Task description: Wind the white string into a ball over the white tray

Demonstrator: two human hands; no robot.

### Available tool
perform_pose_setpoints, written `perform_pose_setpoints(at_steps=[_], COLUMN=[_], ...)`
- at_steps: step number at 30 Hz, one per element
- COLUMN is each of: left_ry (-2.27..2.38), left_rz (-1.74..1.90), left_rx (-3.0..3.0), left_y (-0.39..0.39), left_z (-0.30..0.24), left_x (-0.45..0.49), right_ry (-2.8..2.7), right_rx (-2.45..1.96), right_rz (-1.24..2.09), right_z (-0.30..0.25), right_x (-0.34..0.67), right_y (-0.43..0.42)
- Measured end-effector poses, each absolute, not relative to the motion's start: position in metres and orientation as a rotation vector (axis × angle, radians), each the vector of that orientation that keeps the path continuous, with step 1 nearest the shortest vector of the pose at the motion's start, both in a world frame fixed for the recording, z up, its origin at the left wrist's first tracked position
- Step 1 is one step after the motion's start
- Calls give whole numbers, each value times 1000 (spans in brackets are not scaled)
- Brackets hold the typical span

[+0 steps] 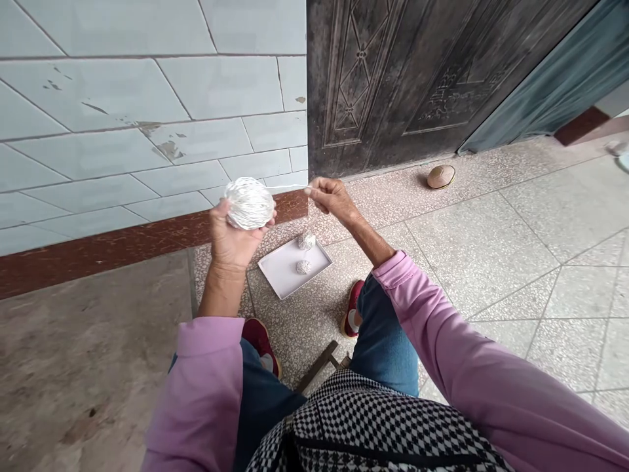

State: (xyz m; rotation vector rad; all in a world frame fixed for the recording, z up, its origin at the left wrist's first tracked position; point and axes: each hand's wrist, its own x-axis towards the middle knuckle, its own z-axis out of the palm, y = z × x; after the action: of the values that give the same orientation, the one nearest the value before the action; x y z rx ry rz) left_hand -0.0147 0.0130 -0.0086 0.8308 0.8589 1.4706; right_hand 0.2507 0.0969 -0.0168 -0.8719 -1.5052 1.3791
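Checked cloth (pixel 378 419) lies nearest; left hand (pixel 233 242) cups yarn ball (pixel 249 204), right hand (pixel 335 198) pinches its strand (pixel 289 188); tray (pixel 280 269) below.

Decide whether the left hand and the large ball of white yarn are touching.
Touching: the head view shows the left hand cupping the large ball of white yarn, with no gap along its lower left edge.
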Motion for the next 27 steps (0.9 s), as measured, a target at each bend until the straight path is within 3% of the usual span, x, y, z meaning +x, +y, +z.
perform_pose_setpoints(at_steps=[5,14,22,27], left_ry=[823,759,900,932], left_rz=[1435,1464,1485,1556], left_rx=[792,895,870,842], left_y=[11,-10,6,13], left_z=[-3,14,4,-4], left_x=[-34,-36,-50,-35], right_ry=[-1497,-1441,-1756,-1661], right_rx=[-863,-1153,-1448,-1012], right_rz=[1510,1386,949,1335], right_z=[-14,-24,-35,-27], right_x=[282,313,303,254], right_y=[108,119,118,102])
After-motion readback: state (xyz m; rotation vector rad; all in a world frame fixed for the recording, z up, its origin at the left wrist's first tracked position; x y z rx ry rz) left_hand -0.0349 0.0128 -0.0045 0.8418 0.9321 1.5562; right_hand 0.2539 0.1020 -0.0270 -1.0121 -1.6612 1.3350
